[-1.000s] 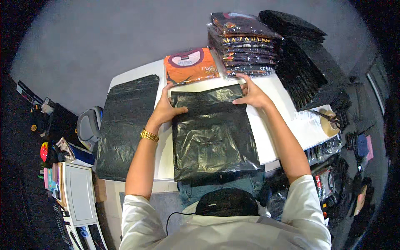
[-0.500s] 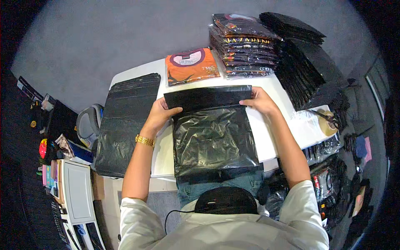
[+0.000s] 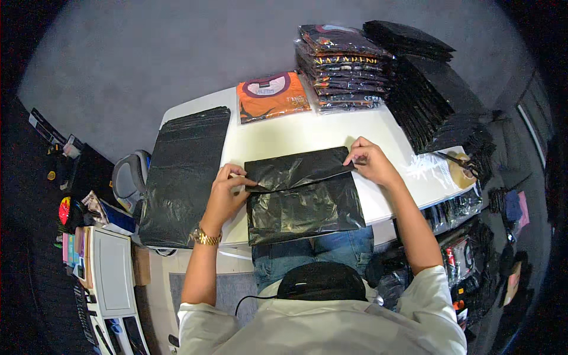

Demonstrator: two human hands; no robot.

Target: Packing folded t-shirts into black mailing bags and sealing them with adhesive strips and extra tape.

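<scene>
A glossy black plastic mailing bag [image 3: 305, 207] lies in front of me at the near edge of the white table [image 3: 269, 135]. Its far part is folded over toward me as a broad flap. My left hand [image 3: 228, 188], below a gold watch [image 3: 207, 237], pinches the flap's left corner between thumb and fingers. At the flap's right corner, my right hand [image 3: 368, 161] pinches the plastic the same way. What the bag contains is hidden.
To the left lies a stack of flat black bags [image 3: 183, 177]. An orange shirt in clear plastic [image 3: 272, 97] lies at the back, beside a tall pile of packed dark shirts [image 3: 343, 71]. Black filled packages [image 3: 423, 106] and a tape roll [image 3: 461, 171] stand at the right.
Both hands have come nearer to me, bringing the bag's far edge down. The flap now folds over the bag, which looks shorter.
</scene>
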